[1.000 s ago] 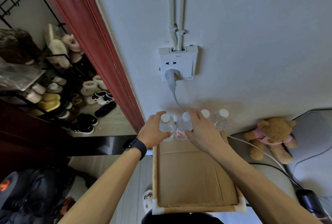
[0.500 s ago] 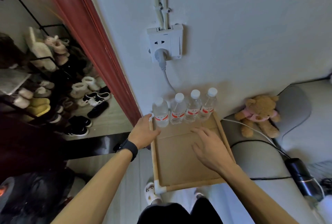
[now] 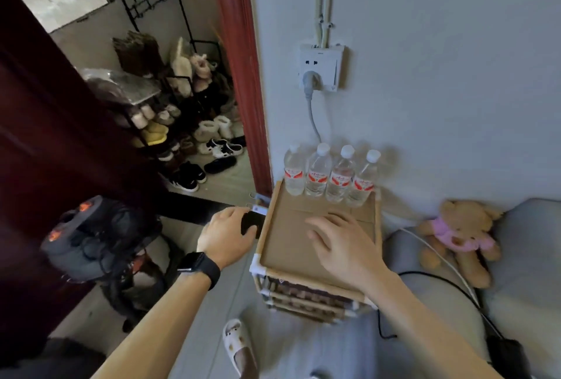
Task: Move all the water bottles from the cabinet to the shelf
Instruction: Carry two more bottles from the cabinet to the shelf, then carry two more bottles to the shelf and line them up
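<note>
Head view: we see the wall (image 3: 440, 75) with its socket (image 3: 321, 67), then the shelf (image 3: 315, 242) below it, whose cardboard top carries four bottles (image 3: 329, 176) upright in a row along the back edge, touching one another. Our right hand (image 3: 340, 242) hovers over the bare cardboard with fingers spread and nothing in it, apart from the bottles. Our left hand (image 3: 227, 236), with a watch (image 3: 198, 266) at the wrist, sits just beside the shelf's left edge, its fingers curled loosely around nothing.

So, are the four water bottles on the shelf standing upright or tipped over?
Upright. All four water bottles stand in a row, caps up, at the back of the shelf against the wall.
</note>
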Demonstrator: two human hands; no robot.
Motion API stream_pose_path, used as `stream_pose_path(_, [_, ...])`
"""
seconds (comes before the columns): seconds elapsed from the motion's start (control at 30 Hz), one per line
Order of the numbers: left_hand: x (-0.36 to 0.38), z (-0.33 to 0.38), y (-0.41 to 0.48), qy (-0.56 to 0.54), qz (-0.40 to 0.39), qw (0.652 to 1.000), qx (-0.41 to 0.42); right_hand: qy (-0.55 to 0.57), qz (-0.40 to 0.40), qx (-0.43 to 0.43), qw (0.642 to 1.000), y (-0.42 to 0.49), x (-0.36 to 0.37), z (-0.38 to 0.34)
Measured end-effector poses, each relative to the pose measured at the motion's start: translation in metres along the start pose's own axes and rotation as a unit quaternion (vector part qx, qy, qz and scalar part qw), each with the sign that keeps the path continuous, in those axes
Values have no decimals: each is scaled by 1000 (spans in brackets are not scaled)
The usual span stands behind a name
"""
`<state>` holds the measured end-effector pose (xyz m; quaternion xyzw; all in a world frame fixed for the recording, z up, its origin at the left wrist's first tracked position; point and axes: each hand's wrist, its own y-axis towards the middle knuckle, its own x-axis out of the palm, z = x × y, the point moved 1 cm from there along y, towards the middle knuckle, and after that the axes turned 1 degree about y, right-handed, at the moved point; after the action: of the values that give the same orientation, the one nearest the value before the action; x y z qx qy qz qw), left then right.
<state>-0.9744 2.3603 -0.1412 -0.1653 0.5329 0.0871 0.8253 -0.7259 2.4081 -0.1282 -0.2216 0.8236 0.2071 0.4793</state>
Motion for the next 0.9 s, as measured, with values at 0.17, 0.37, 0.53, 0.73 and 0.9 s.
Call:
stream_pose_path(0.17, [-21,-51,-67,-7,61,996,-64,29,-26,-69,997,-1,-4,-64])
stream_pose_path(0.37, [-47,-143,-199,-11,142,972,-186,51,-99,-214,970,-11,33,-188])
stream_pose_path(0.53, [-62,-241,-383,29,204,922,-327,72,-159,-374,911,-66,89,-339])
stream_pose_path(0.73, [-68,-323,-655,50,262,832,-485,110,-187,-520,826,-209,155,-543])
stream_pose_path(0.9, [-70,-357,-867,84,268,742,-608,127,-236,-611,745,-351,197,-694])
